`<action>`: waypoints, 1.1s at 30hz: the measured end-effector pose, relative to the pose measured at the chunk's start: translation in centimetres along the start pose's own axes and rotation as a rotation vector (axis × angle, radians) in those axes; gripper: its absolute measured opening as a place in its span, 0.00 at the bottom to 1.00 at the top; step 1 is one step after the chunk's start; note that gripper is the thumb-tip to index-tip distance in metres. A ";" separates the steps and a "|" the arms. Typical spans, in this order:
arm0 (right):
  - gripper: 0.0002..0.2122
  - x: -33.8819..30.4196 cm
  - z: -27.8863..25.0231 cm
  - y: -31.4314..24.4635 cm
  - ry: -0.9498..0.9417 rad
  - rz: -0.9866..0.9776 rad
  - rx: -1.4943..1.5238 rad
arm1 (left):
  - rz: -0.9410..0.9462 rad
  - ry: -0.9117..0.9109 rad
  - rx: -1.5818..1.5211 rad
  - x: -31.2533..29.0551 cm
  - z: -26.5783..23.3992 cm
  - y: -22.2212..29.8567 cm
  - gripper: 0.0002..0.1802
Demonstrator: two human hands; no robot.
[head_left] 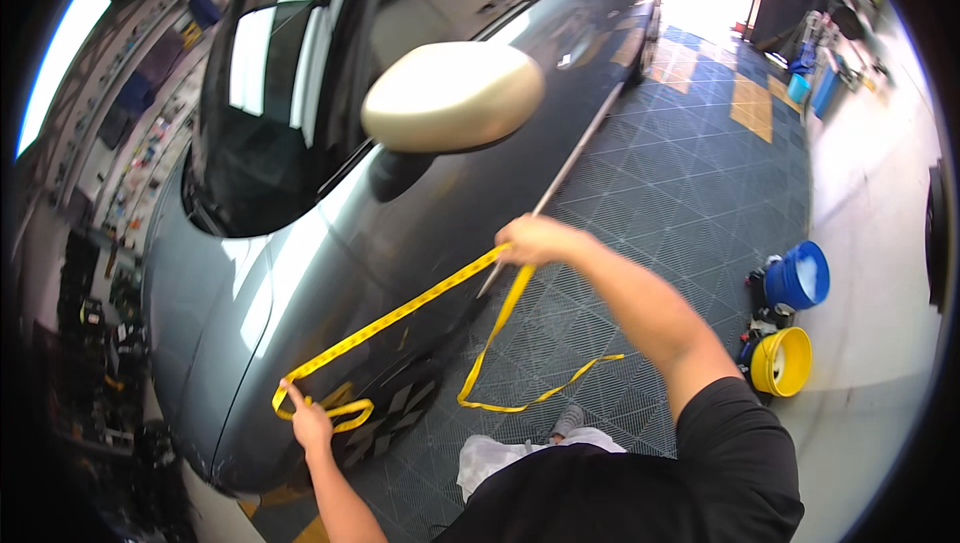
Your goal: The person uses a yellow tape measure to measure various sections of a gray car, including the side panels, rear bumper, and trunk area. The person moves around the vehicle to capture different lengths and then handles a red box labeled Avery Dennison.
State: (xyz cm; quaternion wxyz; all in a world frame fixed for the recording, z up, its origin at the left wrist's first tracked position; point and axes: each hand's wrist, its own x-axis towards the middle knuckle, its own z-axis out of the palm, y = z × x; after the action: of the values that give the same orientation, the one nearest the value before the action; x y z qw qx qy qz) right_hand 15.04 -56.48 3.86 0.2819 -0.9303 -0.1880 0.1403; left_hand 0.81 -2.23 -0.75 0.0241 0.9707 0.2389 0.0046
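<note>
A yellow soft tape measure (395, 310) with dark markings stretches slantwise along the side of a dark grey car (365, 253). My right hand (540, 240) is closed on the tape beside the front of the door, and the loose end hangs from it in a long bend towards the floor. Above the front wheel (395, 418), my left hand (312, 425) holds the tape near the fender, its index finger reaching along it. A short loop of tape curls beside that hand. The exact grip of the left fingers is hard to see.
The pale gold wing mirror (455, 98) juts out from the car ahead of me. Against the white wall on the right stand a blue bucket (800, 275) and a yellow bucket (782, 361). Grey ribbed tiles (680, 183) cover the floor between car and wall.
</note>
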 end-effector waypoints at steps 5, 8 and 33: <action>0.12 -9.7 -13.5 12.1 0.303 0.323 -0.153 | 0.045 0.094 -0.042 0.3 1.9 1.5 0.50; 0.12 -9.8 -17.4 16.4 0.434 0.413 -0.211 | 0.012 0.073 -0.048 0.6 2.0 2.2 0.50; 0.14 18.5 -25.2 27.5 0.272 0.047 -0.180 | -0.441 0.375 0.044 -4.3 -1.6 25.5 0.30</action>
State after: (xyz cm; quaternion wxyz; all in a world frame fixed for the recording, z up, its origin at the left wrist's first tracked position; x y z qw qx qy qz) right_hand 48.16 -81.64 5.27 0.2169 -0.9664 -0.1382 0.0022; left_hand 8.80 -26.68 2.14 -0.0410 0.8779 0.4445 0.1735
